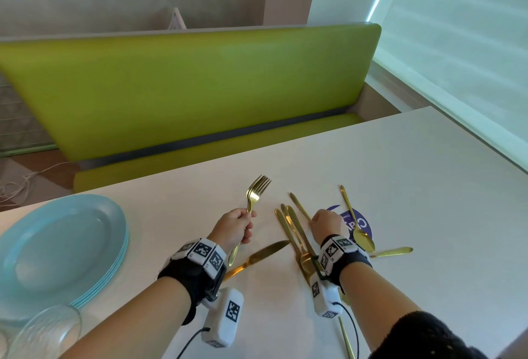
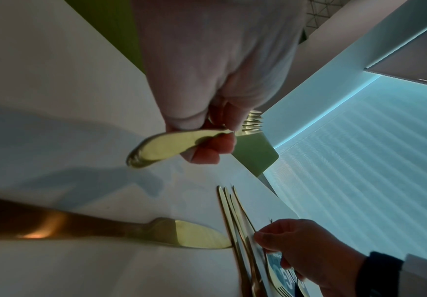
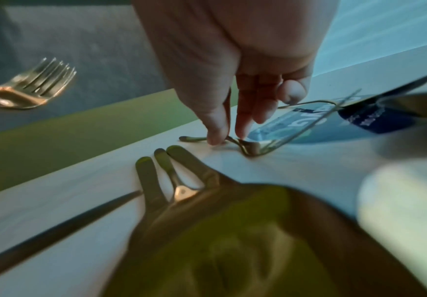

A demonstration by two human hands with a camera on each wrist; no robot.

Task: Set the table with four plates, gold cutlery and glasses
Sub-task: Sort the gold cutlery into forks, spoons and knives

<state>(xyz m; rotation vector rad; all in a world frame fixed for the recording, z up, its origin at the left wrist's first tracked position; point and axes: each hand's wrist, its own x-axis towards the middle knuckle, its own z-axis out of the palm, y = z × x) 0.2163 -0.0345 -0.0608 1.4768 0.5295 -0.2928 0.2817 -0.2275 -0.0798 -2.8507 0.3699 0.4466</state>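
white table (image 1: pixel 400 176), green bench (image 1: pixel 183 87) behind it. left hand (image 1: pixel 234 228) curled in a fist round a bundle of gold forks (image 1: pixel 255 193), held clear of the table, prongs up and away; exact count hard to tell. right hand (image 1: pixel 325 224) down on the table, thumb and forefinger (image 3: pixel 241 120) pinching the handle of a gold piece (image 1: pixel 300 206) that lies flat; its head end is hidden under the hand. three more handles (image 1: pixel 288 226) lie side by side between the hands. knife (image 1: pixel 257 258) flat below the left hand, tip touching that group. spoon (image 1: pixel 358 228) lies across a blue round sticker (image 1: pixel 361 223). stack of pale blue plates (image 1: pixel 57 250) at far left, a glass (image 1: pixel 43 330) in front of it.
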